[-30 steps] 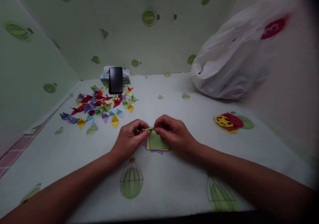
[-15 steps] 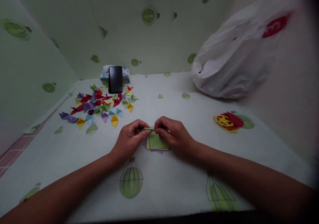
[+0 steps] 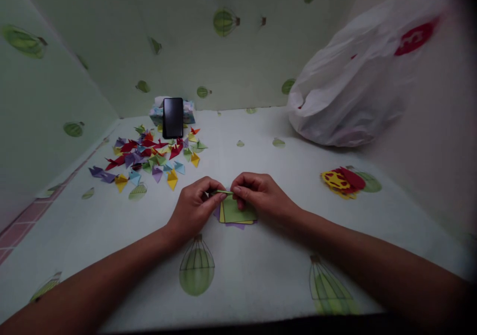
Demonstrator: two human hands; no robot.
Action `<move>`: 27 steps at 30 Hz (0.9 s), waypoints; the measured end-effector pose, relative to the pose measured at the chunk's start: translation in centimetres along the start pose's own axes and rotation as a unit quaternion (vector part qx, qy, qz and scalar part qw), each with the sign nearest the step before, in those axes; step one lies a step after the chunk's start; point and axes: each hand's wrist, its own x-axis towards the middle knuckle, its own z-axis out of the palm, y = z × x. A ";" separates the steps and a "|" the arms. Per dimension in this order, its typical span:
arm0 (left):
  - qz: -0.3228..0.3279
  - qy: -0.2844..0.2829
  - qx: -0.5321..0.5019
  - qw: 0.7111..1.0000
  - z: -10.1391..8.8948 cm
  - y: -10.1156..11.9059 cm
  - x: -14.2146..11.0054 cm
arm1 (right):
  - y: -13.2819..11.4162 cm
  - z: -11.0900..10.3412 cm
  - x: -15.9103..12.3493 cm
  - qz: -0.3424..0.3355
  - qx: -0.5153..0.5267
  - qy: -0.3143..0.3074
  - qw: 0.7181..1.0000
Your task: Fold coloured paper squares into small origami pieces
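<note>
Between my two hands is a small piece of folded green paper [image 3: 220,192], seen nearly edge-on. My left hand [image 3: 196,203] pinches it between thumb and fingers. From the other side, my right hand [image 3: 257,194] closes thumb and forefinger on its right end, with the other fingers curled. Just below my fingertips a stack of square paper sheets [image 3: 238,214] lies on the table, green on top, with yellow and purple edges sticking out. My right hand covers part of the stack.
Many small folded paper pieces [image 3: 149,156] in several colours lie at the left. Behind them a dark phone [image 3: 173,118] leans on a tissue box [image 3: 189,111]. Red and yellow paper cutouts [image 3: 343,181] lie at the right, before a white plastic bag [image 3: 343,96].
My right hand has shifted its fingers slightly and its thumb now lies straighter along the folded paper. My left hand stays almost where it was, still pinching the paper.
</note>
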 end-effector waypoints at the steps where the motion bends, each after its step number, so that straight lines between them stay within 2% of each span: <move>1: 0.006 0.001 0.008 1.000 0.0 0.0 0.0 | 0.0 0.0 0.0 0.003 0.001 -0.003 1.000; 7: 0.018 0.004 0.020 1.000 0.0 0.0 0.0 | 0.1 0.1 0.0 0.004 0.009 -0.011 1.000; 16: -0.095 -0.011 -0.074 0.993 0.1 0.1 0.2 | 0.2 0.2 0.1 -0.001 0.020 -0.014 1.000; 22: -0.111 -0.016 -0.101 0.989 0.3 -0.2 0.2 | 0.4 0.4 0.0 0.001 -0.002 -0.005 1.000; 27: -0.103 -0.020 -0.113 0.988 0.3 -0.2 0.1 | 0.3 0.6 -0.2 -0.023 -0.042 0.029 0.998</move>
